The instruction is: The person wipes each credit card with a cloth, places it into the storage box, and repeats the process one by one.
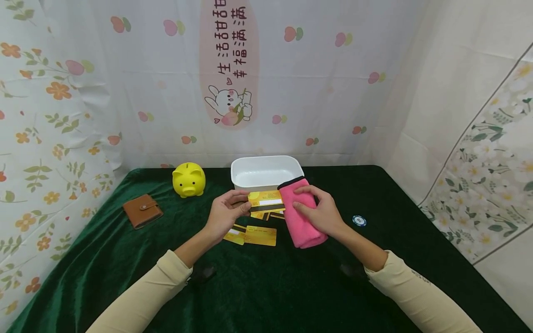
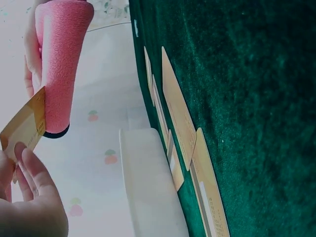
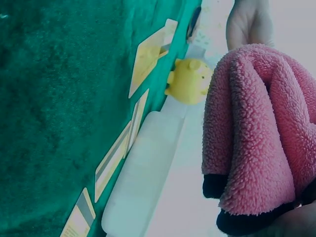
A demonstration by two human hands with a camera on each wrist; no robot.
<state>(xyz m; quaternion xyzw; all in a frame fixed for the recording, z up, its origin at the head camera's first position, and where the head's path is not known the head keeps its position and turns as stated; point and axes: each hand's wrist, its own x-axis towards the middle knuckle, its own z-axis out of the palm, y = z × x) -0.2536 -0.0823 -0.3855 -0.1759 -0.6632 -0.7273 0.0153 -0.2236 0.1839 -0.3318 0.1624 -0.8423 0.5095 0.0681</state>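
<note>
At twelve o'clock, my left hand pinches a card, my right hand grips pink cloth, likely wiping; next stroke wants card steady.

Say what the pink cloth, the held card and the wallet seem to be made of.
Cloth: fleecy fabric, matte; fuzzy pile shows up close.
Held card: probably plastic, smooth gold; it looks thin, flat and stiff.
Wallet: leather or imitation; its smooth brown surface suits either.

The left sleeve and right sleeve are cream, with creased cuffs; the right bears small, illegible dark marking.
</note>
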